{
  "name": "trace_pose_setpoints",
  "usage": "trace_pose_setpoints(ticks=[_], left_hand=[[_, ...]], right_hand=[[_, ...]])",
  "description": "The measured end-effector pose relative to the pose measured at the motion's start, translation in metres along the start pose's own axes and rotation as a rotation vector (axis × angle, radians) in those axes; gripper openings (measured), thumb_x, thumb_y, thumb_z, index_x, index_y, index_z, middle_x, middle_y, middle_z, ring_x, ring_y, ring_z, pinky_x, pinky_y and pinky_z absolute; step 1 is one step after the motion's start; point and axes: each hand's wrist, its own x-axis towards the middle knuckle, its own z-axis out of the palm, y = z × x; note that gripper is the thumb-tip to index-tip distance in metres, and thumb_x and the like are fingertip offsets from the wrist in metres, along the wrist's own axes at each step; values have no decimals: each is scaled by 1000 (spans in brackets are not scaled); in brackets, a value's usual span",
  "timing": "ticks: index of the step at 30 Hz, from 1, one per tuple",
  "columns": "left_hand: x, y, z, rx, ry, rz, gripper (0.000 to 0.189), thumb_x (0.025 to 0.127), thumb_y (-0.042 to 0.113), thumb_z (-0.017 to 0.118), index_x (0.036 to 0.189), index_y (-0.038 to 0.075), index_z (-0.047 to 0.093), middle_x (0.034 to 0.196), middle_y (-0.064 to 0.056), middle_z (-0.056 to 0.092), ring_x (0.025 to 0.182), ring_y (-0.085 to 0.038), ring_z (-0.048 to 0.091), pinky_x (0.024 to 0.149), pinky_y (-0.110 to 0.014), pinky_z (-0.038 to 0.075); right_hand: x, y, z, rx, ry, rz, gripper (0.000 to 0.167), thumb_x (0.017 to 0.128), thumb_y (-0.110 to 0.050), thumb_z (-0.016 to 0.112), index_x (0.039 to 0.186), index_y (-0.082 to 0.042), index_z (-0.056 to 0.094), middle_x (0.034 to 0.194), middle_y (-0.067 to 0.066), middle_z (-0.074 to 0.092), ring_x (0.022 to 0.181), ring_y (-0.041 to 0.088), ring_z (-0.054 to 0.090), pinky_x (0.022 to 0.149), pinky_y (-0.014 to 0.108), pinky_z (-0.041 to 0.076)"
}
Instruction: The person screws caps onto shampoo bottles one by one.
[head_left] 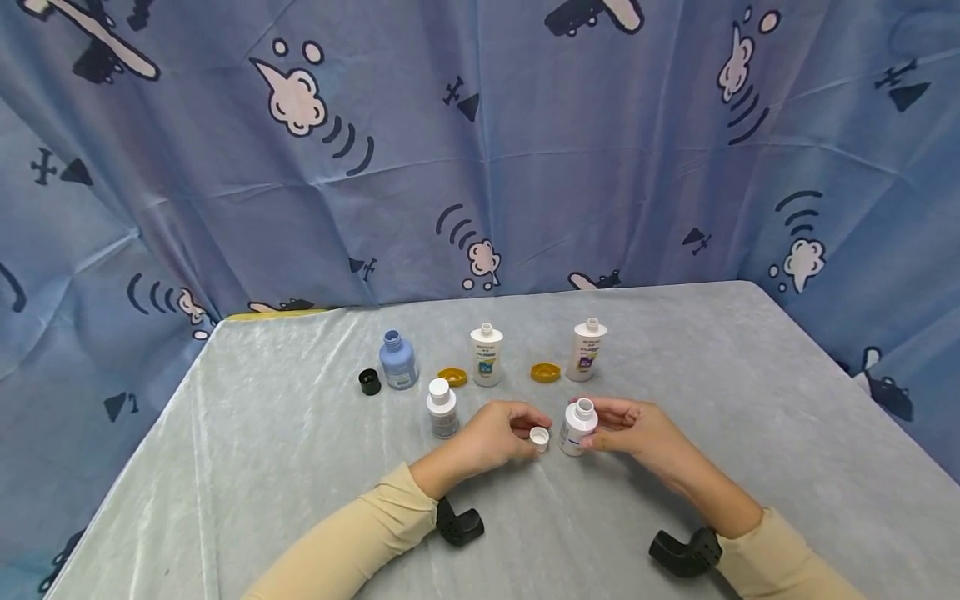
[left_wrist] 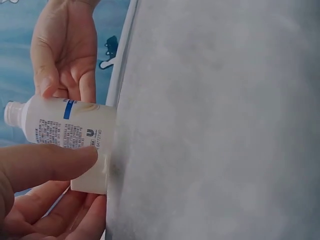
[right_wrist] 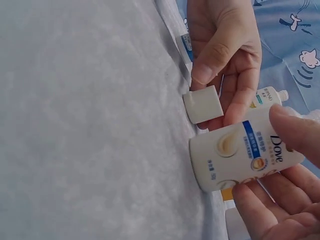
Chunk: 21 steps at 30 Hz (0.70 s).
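Here we are, cap and bottle side by side!
The left hand [head_left: 495, 435] pinches the white cap [head_left: 539, 438], hollow side up; the right hand [head_left: 639, 432] grips the uncapped bottle [head_left: 574, 432] upright at the tabletop [head_left: 300, 475], seemingly for steadiness.

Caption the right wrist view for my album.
A right hand grips a white Dove bottle while the left hand holds a white cap beside it.
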Motion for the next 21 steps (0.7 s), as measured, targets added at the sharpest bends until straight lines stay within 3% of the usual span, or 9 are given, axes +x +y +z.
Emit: trace_pose_setpoints(ticks=[4, 8, 11, 15, 21], left_hand=[[0, 1, -1, 10, 15, -10, 29, 77, -3, 79, 105, 1, 74, 100, -10, 75, 83, -3, 61, 67, -14, 48], [-1, 5, -4, 1, 69, -46, 28, 76, 3, 81, 103, 4, 75, 91, -4, 72, 78, -5, 58, 63, -17, 47], [-3, 11, -9, -35, 101, -52, 30, 76, 5, 81, 106, 4, 74, 95, -3, 72, 81, -6, 61, 65, -18, 48], [-8, 23, -17, -86, 119, -8, 33, 80, 7, 80, 111, 2, 71, 105, -7, 74, 91, -8, 66, 72, -19, 52], [-16, 40, -29, -131, 152, 17, 34, 82, 9, 80, 114, 4, 70, 107, -10, 75, 96, -11, 70, 76, -22, 57]], right_hand=[[3, -2, 1, -37, 17, 11, 66, 83, -15, 80, 137, 10, 51, 123, 10, 70, 99, -3, 65, 84, 19, 54], [5, -8, 1, -77, 54, 20, 65, 83, -17, 81, 136, 9, 53, 122, 10, 71, 98, -3, 65, 85, 19, 53], [5, -16, 1, -110, 82, 13, 63, 84, -20, 80, 135, 6, 55, 124, 11, 70, 100, -3, 64, 86, 20, 53], [5, -29, 1, -151, 88, -1, 62, 84, -23, 80, 135, 3, 57, 126, 12, 69, 103, 1, 65, 89, 25, 53], [5, -46, 0, -193, 105, -36, 60, 84, -25, 81, 134, 0, 60, 124, 9, 70, 103, 4, 66, 88, 26, 54]])
